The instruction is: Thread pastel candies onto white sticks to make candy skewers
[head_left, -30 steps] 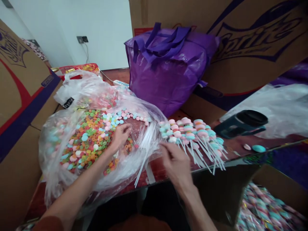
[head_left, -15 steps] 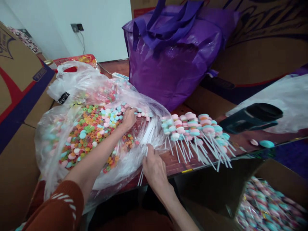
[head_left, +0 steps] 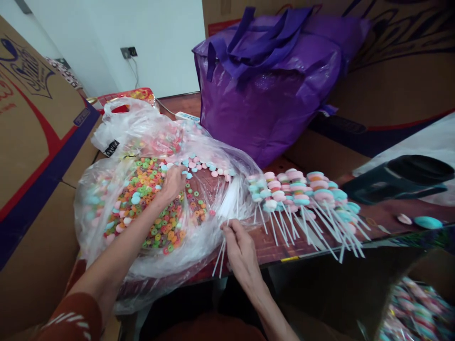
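Pastel pink-and-blue button-shaped candies [head_left: 214, 173], loose amid clear plastic sheeting [head_left: 177, 260]: reaching among them with left hand [head_left: 173, 182], now shifted leftward toward orange-and-green ring candies [head_left: 145, 178], seemingly mid-selection, cannot tell grip. Pinching narrowly at slim white sticks [head_left: 231, 201] with right hand [head_left: 242, 248], cannot tell if holding any.

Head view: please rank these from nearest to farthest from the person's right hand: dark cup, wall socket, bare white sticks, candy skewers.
1. Bare white sticks, right by the fingertips of the right hand.
2. Candy skewers, to that hand's right.
3. Dark cup, farther right, past the skewers.
4. Wall socket, far at the back, to the left.
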Demonstrator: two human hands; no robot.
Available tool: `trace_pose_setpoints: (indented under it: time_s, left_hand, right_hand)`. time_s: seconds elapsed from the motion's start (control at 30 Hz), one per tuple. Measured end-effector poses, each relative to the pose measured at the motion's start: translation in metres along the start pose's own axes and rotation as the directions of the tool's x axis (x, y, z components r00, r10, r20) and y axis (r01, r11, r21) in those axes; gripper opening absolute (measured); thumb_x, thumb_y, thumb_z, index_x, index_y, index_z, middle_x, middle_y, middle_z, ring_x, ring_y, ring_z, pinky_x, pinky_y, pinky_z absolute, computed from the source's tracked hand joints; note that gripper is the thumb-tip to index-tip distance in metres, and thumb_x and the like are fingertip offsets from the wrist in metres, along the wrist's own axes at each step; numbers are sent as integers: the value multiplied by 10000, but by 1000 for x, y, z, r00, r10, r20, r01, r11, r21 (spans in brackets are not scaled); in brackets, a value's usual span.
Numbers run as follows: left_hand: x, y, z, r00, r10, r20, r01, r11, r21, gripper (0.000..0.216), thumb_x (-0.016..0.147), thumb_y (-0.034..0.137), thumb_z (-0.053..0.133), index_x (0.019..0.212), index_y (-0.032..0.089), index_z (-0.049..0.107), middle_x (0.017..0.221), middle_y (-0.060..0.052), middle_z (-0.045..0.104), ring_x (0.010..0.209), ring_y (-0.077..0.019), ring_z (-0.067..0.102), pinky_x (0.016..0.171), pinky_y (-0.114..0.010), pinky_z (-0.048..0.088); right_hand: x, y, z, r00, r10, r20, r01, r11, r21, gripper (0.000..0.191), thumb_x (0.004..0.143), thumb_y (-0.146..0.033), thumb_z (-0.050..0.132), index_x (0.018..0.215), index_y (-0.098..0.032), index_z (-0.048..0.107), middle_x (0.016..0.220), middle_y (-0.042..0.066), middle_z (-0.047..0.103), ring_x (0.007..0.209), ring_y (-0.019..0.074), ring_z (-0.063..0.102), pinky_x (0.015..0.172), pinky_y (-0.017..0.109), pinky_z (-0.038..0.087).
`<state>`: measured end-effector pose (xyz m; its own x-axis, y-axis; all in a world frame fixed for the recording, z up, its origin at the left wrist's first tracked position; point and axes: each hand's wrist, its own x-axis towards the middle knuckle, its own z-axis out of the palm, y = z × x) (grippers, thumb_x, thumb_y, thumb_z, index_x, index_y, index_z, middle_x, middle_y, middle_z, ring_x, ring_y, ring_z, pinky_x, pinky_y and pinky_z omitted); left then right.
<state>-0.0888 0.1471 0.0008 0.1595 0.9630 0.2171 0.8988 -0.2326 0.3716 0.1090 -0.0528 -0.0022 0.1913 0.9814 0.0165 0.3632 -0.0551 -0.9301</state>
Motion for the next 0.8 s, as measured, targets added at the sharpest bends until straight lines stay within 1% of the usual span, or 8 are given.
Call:
trace_pose_setpoints:
  time_s: [0.2, 0.37, 0.43, 0.5, 0.57, 0.63, 0.73, 0.8]
  left_hand:
    - [10, 12, 20, 987, -30, 158, 20, 998, 67, 322, 834, 32, 439, 906, 141, 733, 970, -148, 658, 908, -248, 628, 833, -330, 449]
    - [7, 19, 12, 976, 23, 215, -35, 998, 51, 252, 840, 77, 504, 916, 135, 737, 912, -135, 689, 926, -235, 636, 864, -310, 456]
    - [-1, 24, 8, 976, 51, 212, -44, 998, -40, 259, 841, 121, 535, 996, 149, 740, 887, -98, 707, 895, -213, 639, 849, -289, 470]
    - [-9, 30, 6, 967, 48, 252, 14, 972, -235, 292, 850, 168, 541, 1073, 152, 729, 808, -54, 707, 780, -178, 635, 766, -262, 489]
    - [-17, 35, 7, 927, 22, 375, 146, 899, -413, 316, 850, 191, 541, 1107, 141, 718, 693, -14, 674, 630, -142, 595, 643, -232, 473]
    - [-21, 39, 7, 880, -10, 474, 246, 864, -440, 306, 833, 177, 548, 1078, 135, 727, 609, 13, 629, 540, -124, 543, 571, -217, 435]
    - [-24, 40, 5, 926, -37, 376, 175, 924, -341, 236, 806, 130, 562, 951, 149, 748, 633, 8, 632, 583, -125, 539, 622, -226, 435]
    - [-24, 37, 3, 956, 8, 292, 86, 948, -307, 217, 827, 118, 531, 891, 154, 735, 665, -1, 637, 628, -133, 544, 671, -236, 440]
  right_hand:
    - [-1, -5, 16, 994, -58, 92, 56, 998, 21, 280, 932, -390, 430, 712, -220, 454, 654, -30, 449, 639, 145, 451, 597, 255, 343]
    - [8, -2, 16, 994, -29, 104, 20, 996, 84, 295, 934, -405, 436, 702, -223, 437, 619, -47, 390, 604, 136, 403, 570, 249, 314]
    - [13, -2, 15, 996, -21, 91, 10, 992, 123, 315, 939, -418, 431, 689, -226, 419, 616, -50, 380, 595, 131, 387, 562, 247, 306]
    - [17, -2, 13, 997, -25, 76, 13, 988, 155, 322, 944, -425, 425, 692, -224, 433, 621, -46, 388, 601, 132, 384, 556, 245, 301]
    - [21, 0, 13, 997, -26, 79, 11, 984, 180, 326, 946, -433, 432, 703, -219, 465, 624, -44, 389, 606, 132, 380, 551, 243, 293]
    - [22, 4, 13, 995, -21, 100, 1, 982, 190, 335, 945, -448, 451, 718, -209, 507, 623, -47, 378, 601, 127, 364, 551, 241, 284]
    - [22, 11, 15, 993, -17, 115, -3, 985, 171, 352, 936, -468, 481, 743, -189, 577, 629, -45, 384, 609, 122, 358, 568, 241, 286]
    - [23, 17, 17, 994, -5, 107, -10, 990, 143, 368, 931, -475, 483, 738, -183, 594, 624, -43, 385, 614, 124, 362, 572, 244, 286]
